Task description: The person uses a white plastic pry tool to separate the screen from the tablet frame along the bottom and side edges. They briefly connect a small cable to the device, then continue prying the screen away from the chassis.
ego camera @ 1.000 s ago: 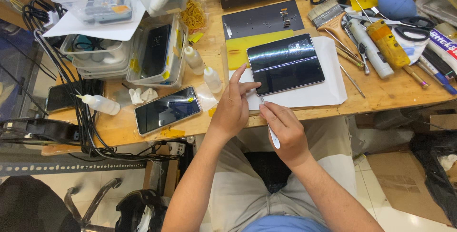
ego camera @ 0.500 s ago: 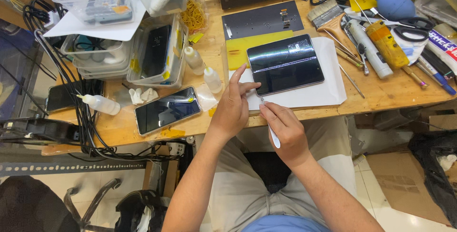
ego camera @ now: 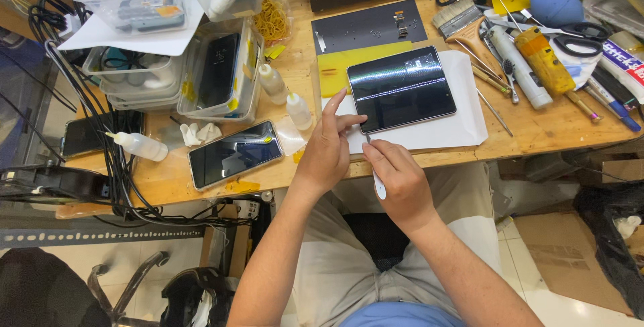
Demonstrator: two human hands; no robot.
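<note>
A dark phone screen panel (ego camera: 402,89) lies on a white sheet (ego camera: 466,116) at the near edge of the wooden workbench (ego camera: 530,129). My left hand (ego camera: 329,149) rests beside the panel's near left corner, its thumb touching that corner and the index finger raised. My right hand (ego camera: 396,176) grips a thin white-handled tool (ego camera: 378,181) whose metal tip meets the same corner.
A second phone (ego camera: 235,154) lies left of my hands. Small squeeze bottles (ego camera: 298,111), stacked clear plastic boxes (ego camera: 221,72), a black mat (ego camera: 369,26), a brush, scissors (ego camera: 580,37), screwdrivers and tubes crowd the bench. Black cables (ego camera: 114,166) hang at the left.
My left index finger has lifted and straightened a little. The panel, the tool and my right hand stay where they were.
</note>
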